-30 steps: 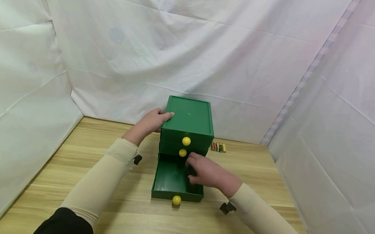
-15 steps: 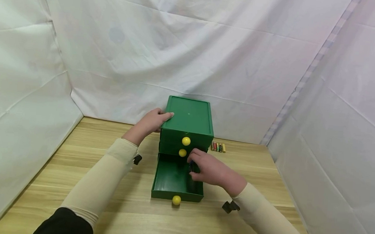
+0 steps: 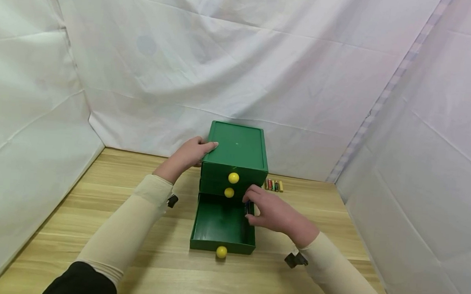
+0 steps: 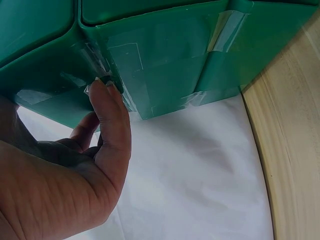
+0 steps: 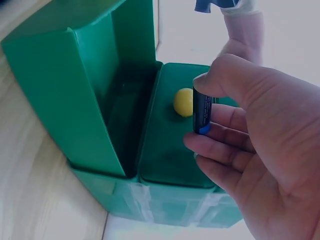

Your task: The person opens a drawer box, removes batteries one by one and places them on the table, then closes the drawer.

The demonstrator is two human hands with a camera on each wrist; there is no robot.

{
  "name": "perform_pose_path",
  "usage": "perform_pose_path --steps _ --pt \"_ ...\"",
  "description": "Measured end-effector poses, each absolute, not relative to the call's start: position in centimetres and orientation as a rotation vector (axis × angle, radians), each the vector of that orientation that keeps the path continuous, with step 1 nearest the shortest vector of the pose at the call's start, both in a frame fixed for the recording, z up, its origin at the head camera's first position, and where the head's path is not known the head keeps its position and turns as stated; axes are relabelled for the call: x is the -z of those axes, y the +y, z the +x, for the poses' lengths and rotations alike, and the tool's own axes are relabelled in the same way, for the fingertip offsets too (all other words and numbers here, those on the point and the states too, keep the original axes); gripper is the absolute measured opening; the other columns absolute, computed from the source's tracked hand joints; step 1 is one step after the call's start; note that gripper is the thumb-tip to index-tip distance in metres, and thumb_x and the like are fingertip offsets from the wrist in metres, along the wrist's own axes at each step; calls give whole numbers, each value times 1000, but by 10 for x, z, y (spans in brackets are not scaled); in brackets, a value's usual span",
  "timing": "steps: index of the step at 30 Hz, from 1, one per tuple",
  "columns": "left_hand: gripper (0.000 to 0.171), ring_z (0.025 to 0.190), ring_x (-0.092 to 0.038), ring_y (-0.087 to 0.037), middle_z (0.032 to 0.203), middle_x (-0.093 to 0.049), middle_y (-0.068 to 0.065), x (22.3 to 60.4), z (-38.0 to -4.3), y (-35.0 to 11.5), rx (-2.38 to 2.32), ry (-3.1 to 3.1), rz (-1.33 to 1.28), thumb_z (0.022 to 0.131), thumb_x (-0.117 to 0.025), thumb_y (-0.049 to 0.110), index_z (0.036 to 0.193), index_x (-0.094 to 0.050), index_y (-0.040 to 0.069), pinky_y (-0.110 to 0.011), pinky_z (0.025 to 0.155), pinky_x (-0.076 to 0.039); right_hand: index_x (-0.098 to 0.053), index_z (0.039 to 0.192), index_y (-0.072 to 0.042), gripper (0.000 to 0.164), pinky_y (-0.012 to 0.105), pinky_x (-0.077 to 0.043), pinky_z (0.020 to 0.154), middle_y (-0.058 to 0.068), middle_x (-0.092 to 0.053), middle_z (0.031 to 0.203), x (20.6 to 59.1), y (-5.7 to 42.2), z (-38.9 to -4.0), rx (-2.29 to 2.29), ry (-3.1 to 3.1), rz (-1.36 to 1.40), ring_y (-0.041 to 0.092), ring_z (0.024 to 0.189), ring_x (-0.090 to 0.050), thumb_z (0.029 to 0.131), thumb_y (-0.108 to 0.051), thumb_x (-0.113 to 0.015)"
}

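A green drawer cabinet (image 3: 237,143) with yellow ball knobs stands at the back, its bottom drawer (image 3: 218,223) pulled out. My left hand (image 3: 187,156) grips the cabinet's upper left edge, thumb on top. In the left wrist view, its fingers (image 4: 112,120) bend against the taped side wall. Between the thumb and fingers of my right hand (image 3: 273,213) is a dark battery (image 5: 202,110) with a blue end, pinched lengthwise. That hand hovers over the right wall of the drawer, in front of the middle drawers. Nothing lies in the visible part of the drawer.
Several small batteries (image 3: 274,185) lie in a row on the wooden table (image 3: 161,269), just right of the cabinet. White cloth (image 3: 241,65) hangs behind the cabinet and on both sides.
My right hand has moved rightward and slightly up, from over the drawer's inside to its right wall, carrying the battery. My left hand and the cabinet stay in place.
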State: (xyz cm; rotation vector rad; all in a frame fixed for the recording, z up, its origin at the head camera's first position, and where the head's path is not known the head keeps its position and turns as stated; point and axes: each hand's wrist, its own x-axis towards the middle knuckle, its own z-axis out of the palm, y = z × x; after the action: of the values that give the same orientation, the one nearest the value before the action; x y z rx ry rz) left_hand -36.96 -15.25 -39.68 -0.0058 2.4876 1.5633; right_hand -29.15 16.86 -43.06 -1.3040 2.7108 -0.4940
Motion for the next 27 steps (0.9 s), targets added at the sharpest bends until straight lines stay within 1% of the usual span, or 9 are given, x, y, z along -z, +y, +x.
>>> perform_pose_path --steps 2,5,9,18,22,27 --pt "76 121 -65 -35 140 -60 -19 397 -369 -152 -1566 2489 -6 111 -56 63 154 -49 2 -54 106 -58 -70 127 -6 33 33 -61 87 -1 -60 124 430 172 -292 496 2730 -1308 13 91 -60 99 -19 -83" --pt "77 122 -65 -35 141 -60 -20 397 -368 -153 -1564 2489 -4 111 -56 64 155 -48 1 -54 106 -58 -70 127 -6 34 35 -61 88 -2 -61 124 428 177 -291 507 2750 -1309 12 93 -60 99 -20 -84" --pt "78 123 -64 -35 142 -60 -20 398 -369 -153 -1562 2490 -1 111 -56 64 156 -48 1 -53 106 -58 -70 127 -6 34 36 -62 91 -2 -61 124 429 183 -292 517 2761 -1318 13 98 -62 99 -20 -85" --pt "77 122 -65 -35 140 -60 -19 399 -370 -153 -1570 2492 -2 111 -56 64 155 -48 2 -53 106 -58 -70 126 -6 33 40 -62 94 -1 -62 127 426 195 -294 542 2779 -1247 15 102 -64 98 -16 -84" --pt "76 122 -65 -35 139 -60 -19 399 -370 -153 -1567 2496 -1 110 -56 64 154 -49 2 -53 105 -58 -70 125 -8 33 42 -61 98 0 -63 128 422 200 -295 551 2800 -1226 19 110 -67 97 -15 -84" --pt "78 122 -65 -35 140 -60 -19 398 -369 -153 -1559 2496 -2 110 -56 65 156 -48 2 -53 105 -58 -69 121 -12 30 43 -60 99 -1 -63 126 421 209 -297 556 2822 -1207 22 116 -66 96 -14 -85"
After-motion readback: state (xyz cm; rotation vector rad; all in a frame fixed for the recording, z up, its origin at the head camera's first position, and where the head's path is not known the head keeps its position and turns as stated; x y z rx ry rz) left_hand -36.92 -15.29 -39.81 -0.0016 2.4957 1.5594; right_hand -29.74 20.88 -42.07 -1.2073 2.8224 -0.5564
